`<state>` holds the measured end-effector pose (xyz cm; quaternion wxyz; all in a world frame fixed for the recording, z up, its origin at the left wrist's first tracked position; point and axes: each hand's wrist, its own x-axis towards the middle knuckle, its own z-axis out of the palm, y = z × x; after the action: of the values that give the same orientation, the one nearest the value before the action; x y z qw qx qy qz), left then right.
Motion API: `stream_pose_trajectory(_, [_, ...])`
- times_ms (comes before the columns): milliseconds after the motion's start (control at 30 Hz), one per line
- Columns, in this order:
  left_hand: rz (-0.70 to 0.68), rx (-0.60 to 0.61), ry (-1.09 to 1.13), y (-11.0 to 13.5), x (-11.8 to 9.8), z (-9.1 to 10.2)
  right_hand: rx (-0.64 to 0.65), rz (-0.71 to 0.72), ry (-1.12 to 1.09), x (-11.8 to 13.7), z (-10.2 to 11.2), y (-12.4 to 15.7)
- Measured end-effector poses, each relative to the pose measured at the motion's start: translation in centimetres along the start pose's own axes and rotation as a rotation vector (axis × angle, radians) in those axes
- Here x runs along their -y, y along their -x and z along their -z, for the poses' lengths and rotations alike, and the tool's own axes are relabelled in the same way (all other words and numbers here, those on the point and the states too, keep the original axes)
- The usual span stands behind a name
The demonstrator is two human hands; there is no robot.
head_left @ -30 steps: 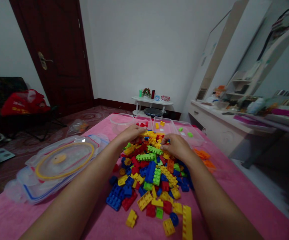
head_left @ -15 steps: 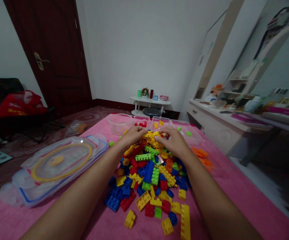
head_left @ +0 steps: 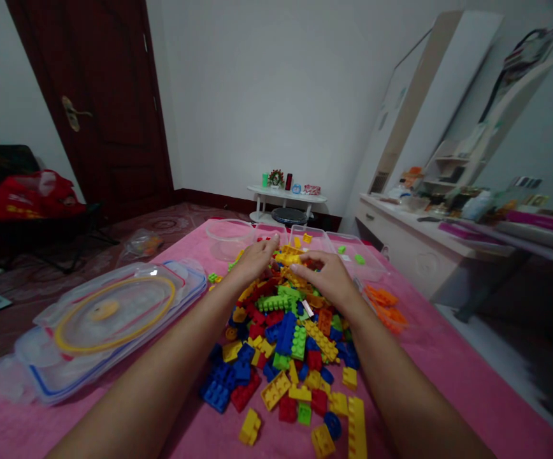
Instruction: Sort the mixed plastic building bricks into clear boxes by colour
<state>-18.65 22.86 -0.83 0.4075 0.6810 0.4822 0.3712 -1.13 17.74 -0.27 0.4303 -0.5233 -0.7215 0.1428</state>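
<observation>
A heap of coloured plastic bricks (head_left: 290, 338) lies on the pink cloth (head_left: 448, 382). Both of my hands reach to the heap's far end. My left hand (head_left: 256, 258) and my right hand (head_left: 328, 275) face each other, fingers closed in on a small cluster of yellow bricks (head_left: 289, 257) held between them just above the heap. The left thumb sticks up. Right behind the hands stand clear tubs: a round one (head_left: 226, 234), one with red bricks (head_left: 267, 233), one with yellow bricks (head_left: 311, 237) and one with green bricks (head_left: 359, 261).
A stack of clear lids (head_left: 99, 315) with a yellow ring lies left of the heap. Orange bricks (head_left: 385, 307) sit at the right. A dresser (head_left: 410, 248) stands along the right, a small white table (head_left: 288, 194) by the far wall, a dark door (head_left: 104, 108) at the left.
Both hands have moved away from me along the heap toward the tubs, carrying the yellow bricks between them. The view has shifted slightly.
</observation>
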Motion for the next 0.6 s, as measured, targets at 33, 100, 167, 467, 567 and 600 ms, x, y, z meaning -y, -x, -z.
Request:
stream_pose_trajectory(33, [-0.002, -0.024, 0.011, -0.1, 0.1, 0.2, -0.003, -0.03, -0.016, -0.6, 0.3, -0.5])
stream_pose_trajectory(100, [-0.013, -0.057, 0.01, -0.3, 0.4, 0.5, 0.034, -0.085, -0.02, -1.9, 1.0, -1.9])
stream_pose_trajectory(167, [-0.03, -0.069, -0.009, -0.4, 0.5, 0.7, 0.097, -0.149, 0.038, -3.2, 1.6, -3.9])
stream_pose_trajectory(467, [-0.165, -0.147, -0.213, -1.5, 1.9, 1.3, -0.026, -0.234, 0.522, -6.2, 2.4, -11.7])
stream_pose_trajectory(567, [-0.18, -0.172, -0.347, -1.7, 2.2, 2.2, -0.058, -0.164, 0.591, -5.9, 1.2, -11.0])
stream_pose_trajectory(600, [-0.168, -0.172, -0.398, -1.5, 2.1, 2.6, -0.025, -0.141, 0.6, -5.6, 0.5, -10.5])
